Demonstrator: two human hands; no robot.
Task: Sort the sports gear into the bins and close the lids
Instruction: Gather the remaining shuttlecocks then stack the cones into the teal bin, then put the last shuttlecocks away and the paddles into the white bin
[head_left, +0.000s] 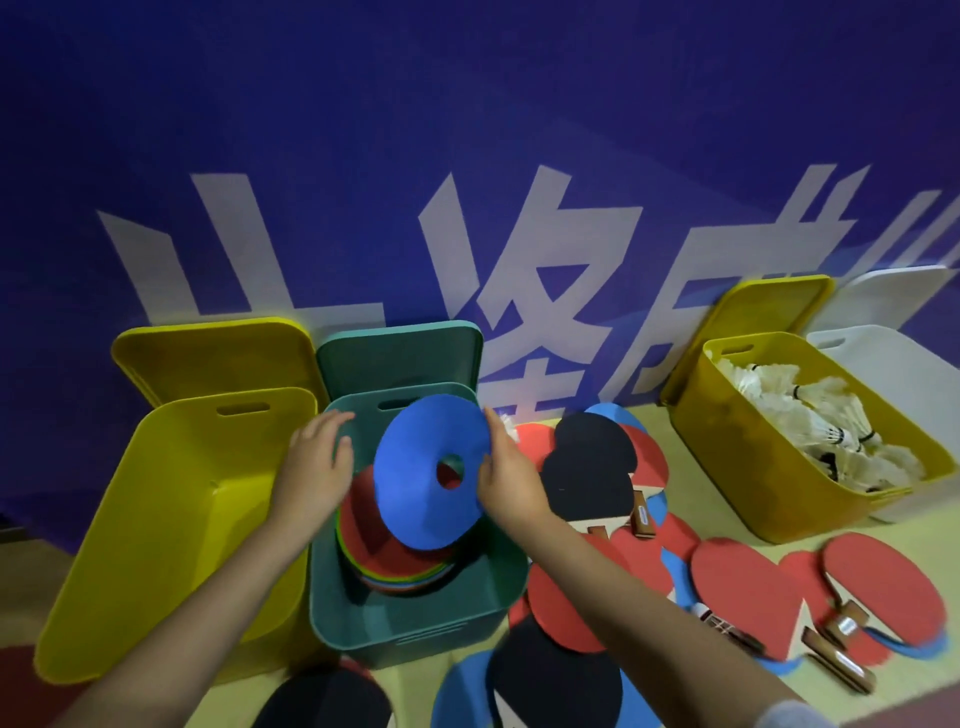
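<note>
Blue wall lettering backs a floor strewn with table tennis paddles (587, 462). To stack neatly, the blue disc cone (434, 475) should be levelled and dropped onto the stack (395, 564) in the green bin (415, 626). It tilts above that bin, pinched at its edge by the right hand (506, 480); the left hand (314, 470), fingers relaxed, hovers just beside it.

Green bin (415, 631): smooth matt plastic. Blue disc (415, 483): matt, soft-looking. Paddles (748, 587): matt rubber faces, wooden handles. Shuttlecocks (810, 415): feathered.
</note>
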